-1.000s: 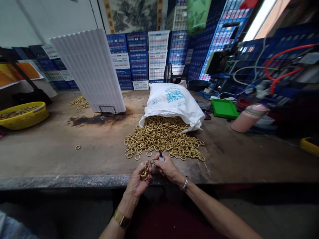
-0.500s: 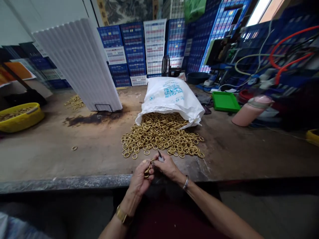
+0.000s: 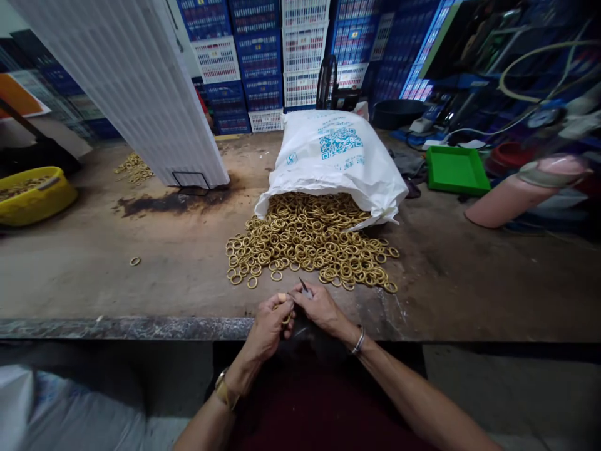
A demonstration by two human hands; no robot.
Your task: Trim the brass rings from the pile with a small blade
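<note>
My left hand (image 3: 267, 329) is closed around brass-coloured rings (image 3: 286, 319), one or more of which show between the fingers. A small pointed blade, like a knife (image 3: 305, 289), sticks up from my right hand (image 3: 325, 311), whose fingers are closed on it. Both hands meet at the fingertips, just above the table's front edge. Right beyond them lies a heap of loose rings (image 3: 300, 250), spilling from the mouth of a white woven sack (image 3: 310, 166) that rests on its side. My fingers hide most of what the left hand holds.
On the wooden table (image 3: 178, 275), a single ring (image 3: 135, 261) lies at left, near a yellow basin (image 3: 42, 200). A white corrugated panel (image 3: 141, 94) stands behind. To the right are a green tray (image 3: 456, 170) and a pink bottle (image 3: 507, 197). Stacked crates (image 3: 258, 62) line the back.
The view has tilted down and shifted slightly. My fingertips have drawn closer together, and fewer rings show in my left hand. The knife is still in my right hand.
</note>
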